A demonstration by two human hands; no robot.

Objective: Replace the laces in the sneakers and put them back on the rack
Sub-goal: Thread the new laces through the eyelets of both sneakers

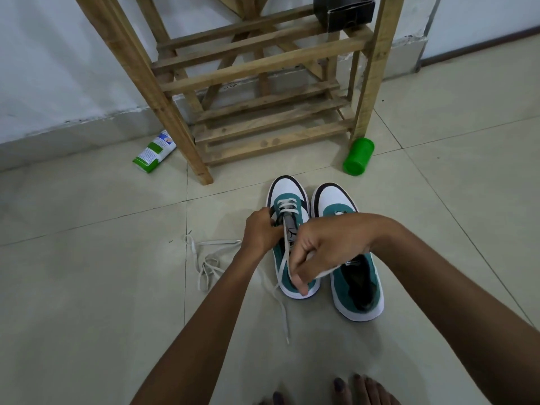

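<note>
On floor tiles before rack point(254, 83): two sneakers point(358, 287), toes toward it, heels toward wearer. Right hand point(318, 252) hides left sneaker's point(289, 197) tongue, pinching white lace point(285, 244). Left hand point(263, 229) grips eyelet edge. Fingertips unclear.

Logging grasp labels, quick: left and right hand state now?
Left hand: grips the left sneaker at its eyelets.
Right hand: pinches the white lace.

Two teal-and-white sneakers are sitting side by side on the tiled floor: the left sneaker point(292, 200) and the right sneaker point(336, 201). One loose white lace point(204, 258) is lying beside them. One wooden rack point(257, 83), one green cup point(358, 156), one green-and-white tube point(155, 152) and one black box point(344, 10) are showing.
</note>
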